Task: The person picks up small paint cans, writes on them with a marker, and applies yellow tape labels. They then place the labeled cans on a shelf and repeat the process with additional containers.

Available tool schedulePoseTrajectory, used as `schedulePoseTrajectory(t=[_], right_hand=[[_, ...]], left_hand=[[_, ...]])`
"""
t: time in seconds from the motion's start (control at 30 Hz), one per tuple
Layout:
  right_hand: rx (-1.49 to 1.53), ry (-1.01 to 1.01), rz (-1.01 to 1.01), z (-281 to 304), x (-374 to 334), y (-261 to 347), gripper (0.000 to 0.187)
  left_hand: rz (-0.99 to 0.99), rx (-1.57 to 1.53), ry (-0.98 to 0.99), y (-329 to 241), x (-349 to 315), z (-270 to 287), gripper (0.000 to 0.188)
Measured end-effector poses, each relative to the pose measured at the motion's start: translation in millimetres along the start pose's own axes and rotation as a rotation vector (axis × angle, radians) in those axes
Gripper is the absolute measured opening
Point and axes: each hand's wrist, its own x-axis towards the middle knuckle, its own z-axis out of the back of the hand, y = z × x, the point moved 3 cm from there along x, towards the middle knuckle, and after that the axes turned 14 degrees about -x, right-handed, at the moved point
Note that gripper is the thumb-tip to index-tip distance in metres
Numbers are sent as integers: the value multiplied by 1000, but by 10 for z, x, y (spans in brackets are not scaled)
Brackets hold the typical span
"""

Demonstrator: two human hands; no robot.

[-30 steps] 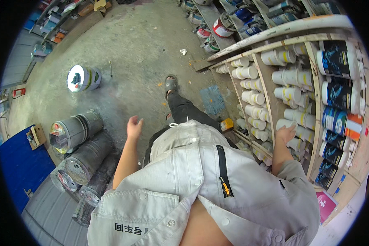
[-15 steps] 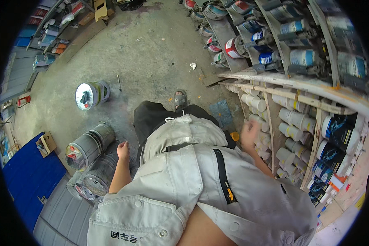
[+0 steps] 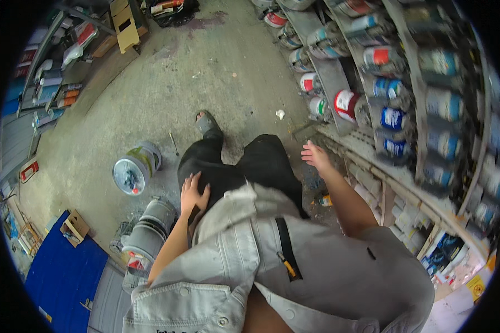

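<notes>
My left hand point(image 3: 193, 193) is by the thigh of my black trousers point(image 3: 222, 164), its fingers stretched and spread, holding nothing. Whether it touches the cloth I cannot tell. Out to the right, my right hand point(image 3: 315, 155) hangs in the air with its fingers extended and nothing in them. The nearest things to it are the lower edge of the can shelves and a small orange-yellow object point(image 3: 325, 201) on the floor. One sandalled foot point(image 3: 207, 123) stands ahead of me on the concrete; the other foot is hidden.
At left stand a lidded bucket point(image 3: 129, 175) and stacked grey pails point(image 3: 145, 230). A thin stick point(image 3: 174, 144) lies beyond the bucket. Shelves with several paint cans point(image 3: 345, 105) line the right side, white cups below. A blue panel point(image 3: 66, 275) holds a cardboard box point(image 3: 75, 227).
I have moved forward along the floor, and another foot now shows ahead. My left hand has come in to my thigh; the right has swung forward and its fingers have straightened.
</notes>
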Motion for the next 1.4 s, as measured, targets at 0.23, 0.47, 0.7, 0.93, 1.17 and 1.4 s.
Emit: schedulePoseTrajectory(t=[0.23, 0.47, 0.7, 0.93, 1.17, 1.4], right_hand=[[333, 21, -18, -440, 2108, 1204, 87], [1055, -514, -86, 32, 4450, 1837, 105], [1268, -649, 352, 158, 5256, 1988, 53], [1453, -763, 415, -259, 5156, 2039, 42], [1395, -674, 543, -1094, 4181, 1850, 44], [1065, -558, 141, -1402, 3338, 1682, 26]], left_hand=[[175, 223, 114, -88, 414, 328, 67], [229, 289, 148, -51, 869, 402, 61], [271, 285, 259, 181, 933, 434, 61], [251, 308, 327, 181, 998, 443, 59], [253, 349, 337, 139, 1078, 482, 58], [266, 353, 335, 30, 1131, 442, 58]])
